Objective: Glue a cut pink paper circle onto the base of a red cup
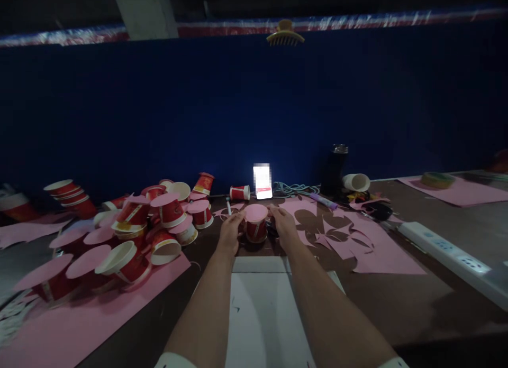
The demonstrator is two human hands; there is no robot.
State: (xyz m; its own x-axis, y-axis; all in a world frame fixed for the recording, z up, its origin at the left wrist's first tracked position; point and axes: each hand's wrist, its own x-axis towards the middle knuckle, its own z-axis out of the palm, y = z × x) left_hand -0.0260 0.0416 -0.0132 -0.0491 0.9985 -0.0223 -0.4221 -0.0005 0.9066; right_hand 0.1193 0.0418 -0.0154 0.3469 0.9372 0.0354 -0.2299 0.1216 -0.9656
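A red paper cup (256,233) stands on the table straight ahead, with a round pink paper disc (256,212) lying across its top. My left hand (232,230) is at the cup's left side, its bent fingers by the disc's edge. On the opposite side, my right hand (282,226) curls in the same way, fingertips at the disc's right edge. Both hands appear to steady the cup between them; the exact finger contact is too small to make out. A white board or box (257,310) lies under my forearms.
At left, several red cups (164,209) with pink discs are heaped on pink paper (130,304). A lit phone (262,182) stands behind. To the right are cut pink paper scraps (381,251), a dark bottle (334,169), a tipped cup (356,182) and a power strip (448,254).
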